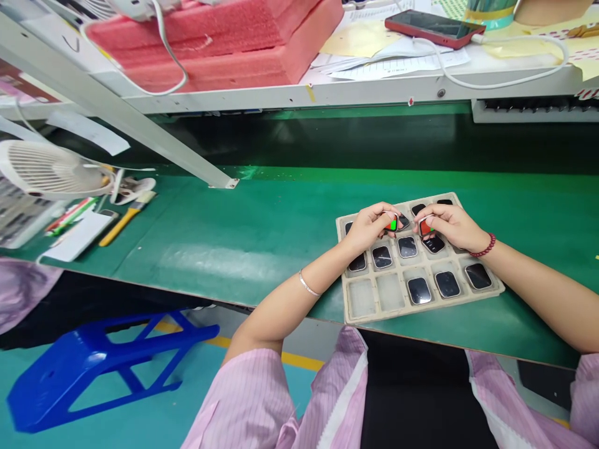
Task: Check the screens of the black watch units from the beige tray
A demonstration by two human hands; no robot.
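Observation:
A pale moulded tray (374, 317) lies on the green bench near its front edge, with dark square watch faces in most of its compartments. Two front-left compartments hold nothing. Over the tray's back part, my left hand (373, 226) pinches a small watch face (393, 222) whose screen shows green and red. To the right of it, my right hand (452, 226) grips another watch face (426, 227) with a lit, mostly red screen. Both hands are apart from each other, and the fingers partly cover the pieces and the compartments beneath.
On the left of the bench are a white fan (51, 168), a yellow-handled brush (122, 226) and a white flat item (79, 236). A shelf above carries red foam (224, 47) and a phone (433, 28) on a cable. A blue stool (88, 355) stands below left.

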